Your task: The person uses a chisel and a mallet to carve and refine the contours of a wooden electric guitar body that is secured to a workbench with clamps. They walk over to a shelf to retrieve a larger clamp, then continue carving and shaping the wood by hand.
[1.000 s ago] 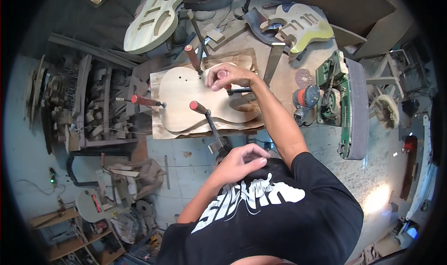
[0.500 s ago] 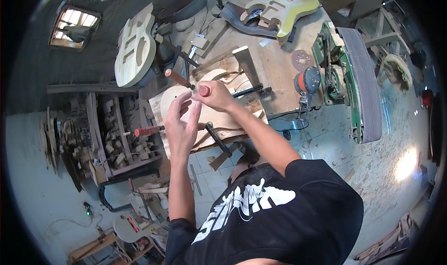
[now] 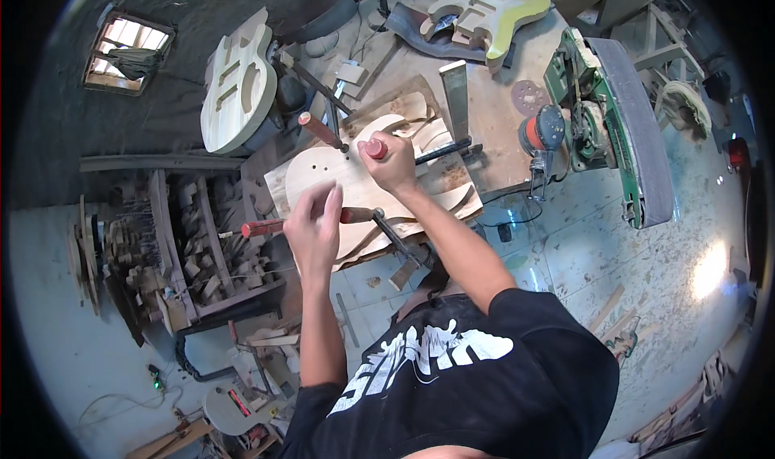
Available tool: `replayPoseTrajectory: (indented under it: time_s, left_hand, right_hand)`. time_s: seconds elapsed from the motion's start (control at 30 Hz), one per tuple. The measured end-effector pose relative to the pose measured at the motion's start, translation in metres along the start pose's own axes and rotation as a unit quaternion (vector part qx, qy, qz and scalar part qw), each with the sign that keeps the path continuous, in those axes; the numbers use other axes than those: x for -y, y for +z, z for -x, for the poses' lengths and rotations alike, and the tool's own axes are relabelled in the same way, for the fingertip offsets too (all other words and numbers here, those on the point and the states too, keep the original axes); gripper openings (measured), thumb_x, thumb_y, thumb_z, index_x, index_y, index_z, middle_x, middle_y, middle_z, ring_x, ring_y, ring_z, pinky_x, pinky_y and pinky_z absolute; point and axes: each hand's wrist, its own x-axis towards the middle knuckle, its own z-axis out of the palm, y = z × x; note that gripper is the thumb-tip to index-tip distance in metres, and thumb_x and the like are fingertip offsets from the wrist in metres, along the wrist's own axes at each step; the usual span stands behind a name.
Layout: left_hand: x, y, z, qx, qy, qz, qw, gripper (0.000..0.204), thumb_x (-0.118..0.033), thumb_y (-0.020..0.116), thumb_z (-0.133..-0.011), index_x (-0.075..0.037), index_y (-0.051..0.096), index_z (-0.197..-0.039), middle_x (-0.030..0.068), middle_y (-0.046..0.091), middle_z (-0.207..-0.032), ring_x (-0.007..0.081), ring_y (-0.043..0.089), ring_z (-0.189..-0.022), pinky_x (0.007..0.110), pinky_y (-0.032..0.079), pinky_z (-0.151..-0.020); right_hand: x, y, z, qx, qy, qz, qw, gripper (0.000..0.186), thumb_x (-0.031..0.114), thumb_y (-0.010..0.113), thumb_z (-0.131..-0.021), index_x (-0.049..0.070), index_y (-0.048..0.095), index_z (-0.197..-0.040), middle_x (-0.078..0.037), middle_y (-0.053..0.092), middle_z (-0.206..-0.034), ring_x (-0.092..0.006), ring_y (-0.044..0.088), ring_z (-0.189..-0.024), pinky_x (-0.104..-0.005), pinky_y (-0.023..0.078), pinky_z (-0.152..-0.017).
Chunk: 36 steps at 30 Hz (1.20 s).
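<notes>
My right hand point(image 3: 393, 167) is closed round the red handle of a bar clamp point(image 3: 375, 148), standing over the wood. Below it lies a pale guitar-body-shaped wooden workpiece point(image 3: 311, 178) with a few small holes. My left hand point(image 3: 315, 226) hovers above the workpiece's near left part, fingers apart and apparently holding nothing. It covers the middle of a second red-handled clamp point(image 3: 263, 228), whose bar reaches down past the near edge. A third clamp's red handle point(image 3: 320, 130) slants over the far side, its tip on the wood.
Carved guitar bodies stand at the far left point(image 3: 238, 96) and far right point(image 3: 500, 11) of the workbench point(image 3: 492, 108). An orange-and-grey sander point(image 3: 542, 132) sits right, beside a green belt-sanding machine point(image 3: 601, 120). Wood scraps fill a shelf point(image 3: 173, 233) at left.
My left hand has moved away from my right hand, toward me, over the near clamp. My right hand stays on its clamp handle. The whole view has shifted slightly.
</notes>
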Motion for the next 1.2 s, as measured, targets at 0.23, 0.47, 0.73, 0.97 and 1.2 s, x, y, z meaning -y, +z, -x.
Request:
replayPoseTrajectory:
  time_s: [0.23, 0.47, 0.73, 0.97, 1.2]
  left_hand:
    - [0.058, -0.073, 0.114, 0.002, -0.114, 0.089, 0.989, 0.015, -0.008, 0.066, -0.096, 0.005, 0.07, -0.101, 0.0112, 0.074, -0.089, 0.0151, 0.071, -0.083, 0.029, 0.056, -0.079]
    - [0.123, -0.107, 0.149, 0.031, -0.206, 0.124, 0.97, 0.021, -0.015, 0.064, -0.099, 0.005, 0.069, -0.102, 0.0123, 0.073, -0.088, 0.0169, 0.07, -0.079, 0.029, 0.057, -0.074]
    - [0.155, -0.112, 0.143, 0.012, -0.218, 0.153, 0.964, 0.026, -0.021, 0.064, -0.1, 0.004, 0.068, -0.102, 0.011, 0.072, -0.085, 0.019, 0.072, -0.077, 0.029, 0.057, -0.071]
    - [0.177, -0.115, 0.152, 0.05, -0.307, 0.163, 0.936, 0.026, -0.02, 0.064, -0.1, 0.005, 0.065, -0.106, 0.0135, 0.071, -0.09, 0.021, 0.072, -0.08, 0.03, 0.059, -0.072]
    - [0.178, -0.11, 0.147, 0.054, -0.286, 0.16, 0.943, 0.028, -0.021, 0.065, -0.099, 0.006, 0.067, -0.105, 0.014, 0.071, -0.09, 0.0218, 0.072, -0.08, 0.032, 0.059, -0.076]
  right_hand:
    - [-0.01, -0.037, -0.058, 0.499, 0.089, -0.156, 0.848, 0.03, 0.028, 0.081, -0.078, 0.009, 0.06, -0.067, 0.003, 0.06, -0.065, -0.0061, 0.056, -0.062, -0.0251, 0.04, -0.051]
    - [-0.011, -0.029, -0.042, 0.43, 0.078, -0.184, 0.881, 0.033, 0.019, 0.079, -0.076, 0.007, 0.053, -0.059, 0.0, 0.055, -0.057, -0.0103, 0.048, -0.053, -0.0287, 0.035, -0.048]
    - [-0.015, 0.008, -0.007, -0.048, -0.002, -0.062, 0.997, 0.036, 0.016, 0.075, -0.083, 0.004, 0.049, -0.061, -0.004, 0.047, -0.054, -0.0115, 0.041, -0.051, -0.0321, 0.034, -0.05]
    - [0.01, -0.041, -0.062, 0.533, 0.117, -0.171, 0.821, 0.035, 0.023, 0.08, -0.076, 0.011, 0.051, -0.061, 0.003, 0.049, -0.055, -0.0067, 0.047, -0.05, -0.0247, 0.034, -0.046]
    - [0.006, 0.006, -0.004, -0.094, -0.075, -0.051, 0.991, 0.037, 0.017, 0.074, -0.083, 0.006, 0.049, -0.057, -0.004, 0.048, -0.048, -0.0144, 0.044, -0.043, -0.0336, 0.034, -0.047]
